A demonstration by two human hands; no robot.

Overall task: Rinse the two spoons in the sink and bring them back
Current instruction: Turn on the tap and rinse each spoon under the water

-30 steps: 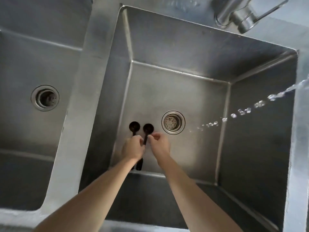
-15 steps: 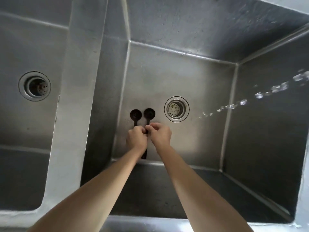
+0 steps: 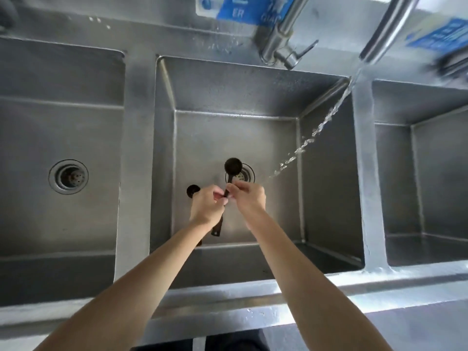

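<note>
Head: round-bowled black spoons (image 3: 233, 166), steel sink (image 3: 253, 97)

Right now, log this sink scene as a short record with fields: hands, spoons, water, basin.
left hand: left hand grips the handle of the left spoon, bowl poking out to its left
right hand: right hand pinches the right spoon by its handle
right spoon: bowl raised over the drain
water: stream runs from the faucet slanting into the middle basin, passing right of the spoons
contact with water: neither spoon bowl is in the stream
</note>
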